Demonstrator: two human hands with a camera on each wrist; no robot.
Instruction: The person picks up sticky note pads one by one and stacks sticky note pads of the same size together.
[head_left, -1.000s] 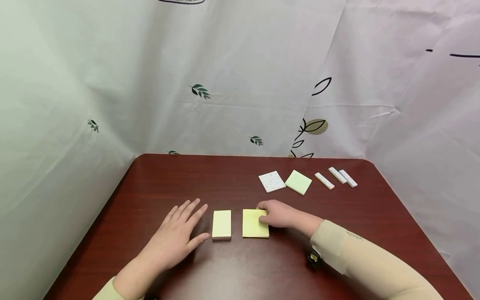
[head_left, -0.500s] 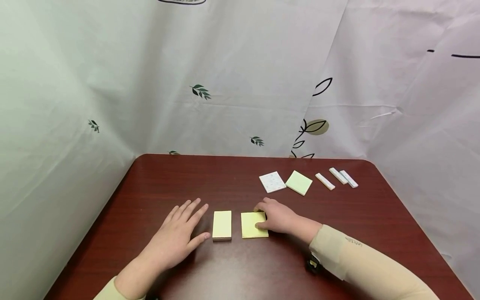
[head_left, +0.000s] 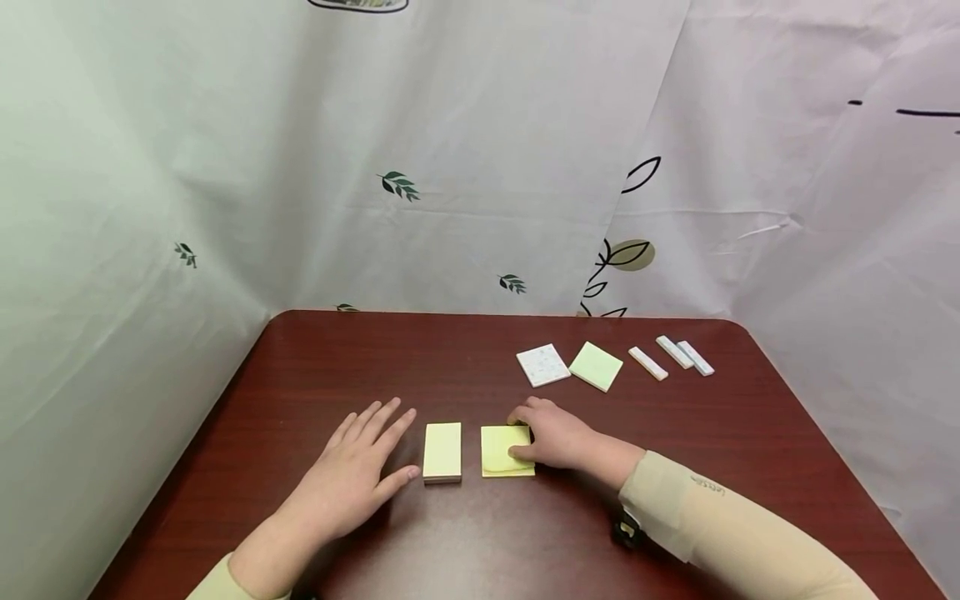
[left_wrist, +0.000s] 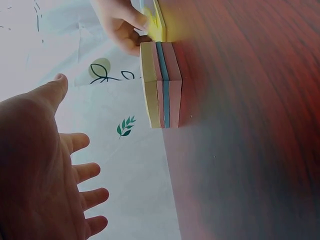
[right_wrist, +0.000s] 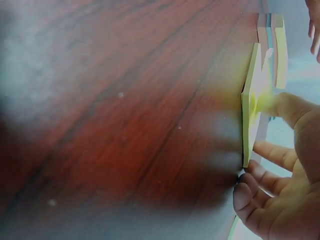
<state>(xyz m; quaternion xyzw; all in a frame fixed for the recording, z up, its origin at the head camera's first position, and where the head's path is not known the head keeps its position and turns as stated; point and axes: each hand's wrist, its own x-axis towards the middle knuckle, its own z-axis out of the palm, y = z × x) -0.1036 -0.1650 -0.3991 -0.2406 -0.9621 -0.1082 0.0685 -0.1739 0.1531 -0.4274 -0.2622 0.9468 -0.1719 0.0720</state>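
Observation:
A square yellow sticky note pad (head_left: 495, 450) lies near the table's middle. My right hand (head_left: 555, 433) grips it from the right, thumb on top and fingers at the far edge. The top sheet's near edge bows up off the pad (right_wrist: 246, 120). To its left sits a narrower stack of sticky note pads (head_left: 442, 450), pale yellow on top; the left wrist view shows pink and blue layers in this stack (left_wrist: 162, 85). My left hand (head_left: 352, 467) is spread just left of the stack, apart from it and holding nothing.
Farther back on the dark red table (head_left: 375, 350) lie a white patterned square pad (head_left: 543, 365) and a pale green square pad (head_left: 596, 367). Several narrow strip pads, one of them a white strip (head_left: 648, 363), are at the back right. A white printed curtain (head_left: 450, 167) surrounds the table.
The right hand has shifted slightly left, and the yellow pad with it. The top sheet's near edge now bows up. The left hand has stayed still.

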